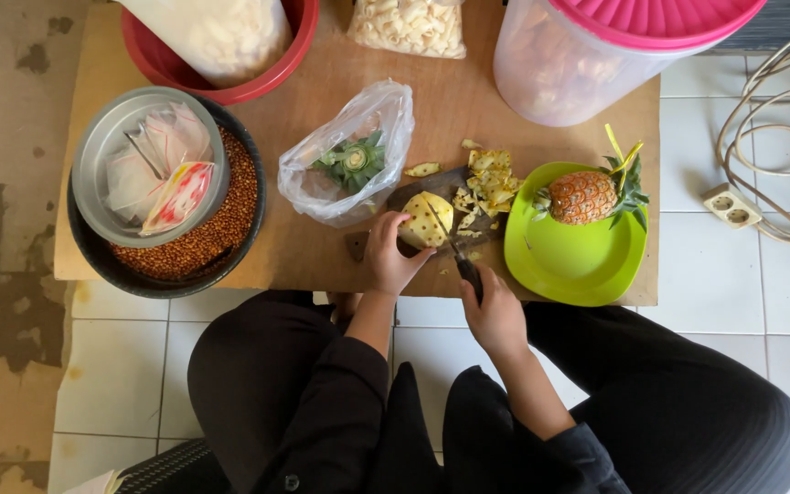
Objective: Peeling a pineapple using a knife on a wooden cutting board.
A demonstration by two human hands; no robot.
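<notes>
A peeled yellow pineapple [431, 218] lies on a dark cutting board [432, 186] on the low wooden table [304, 247]. My left hand [389, 256] grips the pineapple from the near side. My right hand [496, 316] holds a black-handled knife [457, 256], its blade laid against the pineapple's right side. Yellow peel scraps [488, 183] are piled on the board's far right. A small whole pineapple [589, 196] with its green crown rests on a lime-green plate [578, 265] to the right.
A clear plastic bag [345, 160] holding a cut-off green crown sits left of the board. A black basin of brown grains [221, 233] bears a metal bowl [148, 160]. Red tub [221, 64], pink-lidded container [596, 55], floor socket and cables [733, 206].
</notes>
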